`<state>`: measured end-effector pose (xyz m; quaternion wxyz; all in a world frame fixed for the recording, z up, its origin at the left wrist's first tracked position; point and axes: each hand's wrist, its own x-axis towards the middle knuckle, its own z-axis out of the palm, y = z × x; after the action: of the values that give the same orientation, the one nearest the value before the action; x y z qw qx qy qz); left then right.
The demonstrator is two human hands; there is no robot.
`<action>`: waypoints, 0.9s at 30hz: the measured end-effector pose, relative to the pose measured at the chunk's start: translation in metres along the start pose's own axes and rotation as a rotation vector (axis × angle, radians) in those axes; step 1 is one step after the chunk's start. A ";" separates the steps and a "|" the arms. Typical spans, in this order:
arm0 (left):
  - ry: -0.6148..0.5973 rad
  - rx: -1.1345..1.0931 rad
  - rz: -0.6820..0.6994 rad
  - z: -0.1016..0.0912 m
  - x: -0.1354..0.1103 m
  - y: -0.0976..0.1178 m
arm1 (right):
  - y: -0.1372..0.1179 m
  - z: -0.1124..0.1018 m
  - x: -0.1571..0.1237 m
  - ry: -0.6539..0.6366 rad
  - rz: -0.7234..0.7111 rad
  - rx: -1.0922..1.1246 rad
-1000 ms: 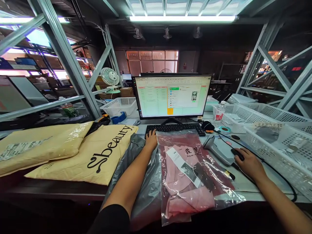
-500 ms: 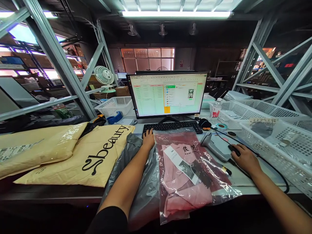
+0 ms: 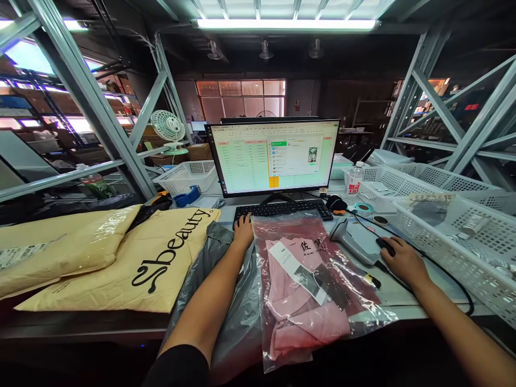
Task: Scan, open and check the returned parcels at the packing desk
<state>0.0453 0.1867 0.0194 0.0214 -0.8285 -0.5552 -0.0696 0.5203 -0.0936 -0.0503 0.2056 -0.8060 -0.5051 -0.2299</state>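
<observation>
My left hand point(image 3: 243, 231) rests at the left end of the black keyboard point(image 3: 278, 210), fingers stretched over its keys and holding nothing. On the right, my right hand point(image 3: 405, 260) is closed over a black computer mouse point(image 3: 387, 246). Between my arms lies a clear plastic bag point(image 3: 355, 306) with a folded pink garment point(image 3: 296, 306) and a printed tag point(image 3: 296, 269) inside. A grey plastic mailer point(image 3: 237, 317) is under my left forearm. Left of the mouse is a grey barcode scanner point(image 3: 350, 243). Behind the keyboard stands a lit monitor point(image 3: 278, 158) showing a spreadsheet and a smaller window.
Yellow padded parcels point(image 3: 121, 269) are piled on the left. White perforated baskets point(image 3: 455, 242) line the right side, near a plastic bottle point(image 3: 355, 178). A blue tape dispenser point(image 3: 186, 197), another basket point(image 3: 189, 176) and a fan point(image 3: 168, 126) stand back left. Metal rack posts frame both sides.
The whole view has shifted slightly, so everything appears a little further left. In the spreadsheet, a cell outline now shows lower down. Both hands keep their places on keyboard and mouse.
</observation>
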 end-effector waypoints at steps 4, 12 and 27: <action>-0.002 0.002 -0.002 0.002 0.002 -0.001 | -0.001 -0.002 0.000 -0.006 0.012 0.001; -0.006 0.000 0.002 0.006 0.004 -0.003 | -0.003 -0.003 0.000 -0.006 0.008 0.000; 0.018 0.003 0.014 0.007 0.006 -0.004 | 0.002 0.002 0.002 -0.038 0.006 0.037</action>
<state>0.0445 0.1944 0.0126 0.0279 -0.8316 -0.5494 -0.0759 0.5235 -0.0919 -0.0504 0.2115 -0.8077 -0.5109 -0.2047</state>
